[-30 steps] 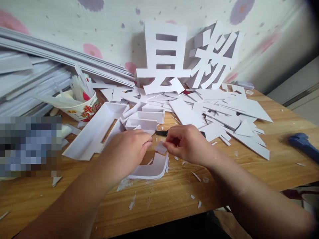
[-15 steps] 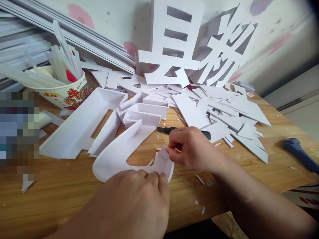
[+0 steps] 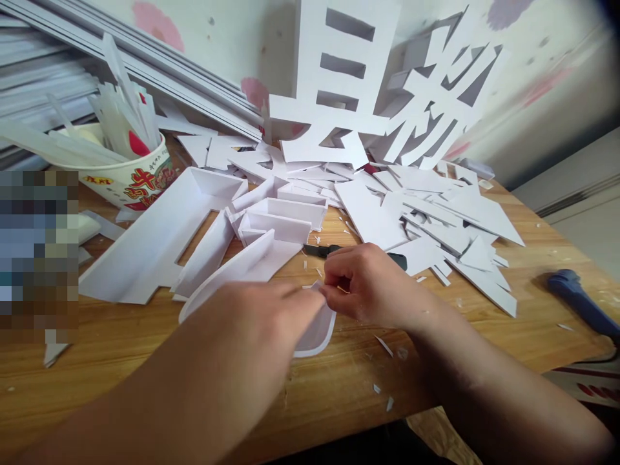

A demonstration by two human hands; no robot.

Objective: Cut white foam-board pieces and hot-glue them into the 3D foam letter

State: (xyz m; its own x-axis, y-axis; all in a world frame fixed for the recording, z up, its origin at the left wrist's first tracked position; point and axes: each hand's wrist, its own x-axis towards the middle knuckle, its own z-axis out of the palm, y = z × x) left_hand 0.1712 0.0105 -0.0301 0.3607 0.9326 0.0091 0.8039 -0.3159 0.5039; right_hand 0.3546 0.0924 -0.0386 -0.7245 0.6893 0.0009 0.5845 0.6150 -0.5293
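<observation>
A curved white foam-board piece with a raised edge strip lies near the front of the wooden table. My left hand covers most of it, fingers stretched toward the strip's end. My right hand is closed in a pinch on the top of that white strip, fingertip to fingertip with the left. A black-handled knife lies on the table just behind my right hand. A larger white box-letter with walls lies to the left.
Two finished white characters lean on the wall behind a heap of white offcuts. A paper cup of scrap strips stands at the left, white boards stacked behind it. A blue tool lies at the right edge.
My left hand moved up from the piece's lower edge to meet the right hand at the strip. The right hand stayed pinched in place. The view shifted closer over the second.
</observation>
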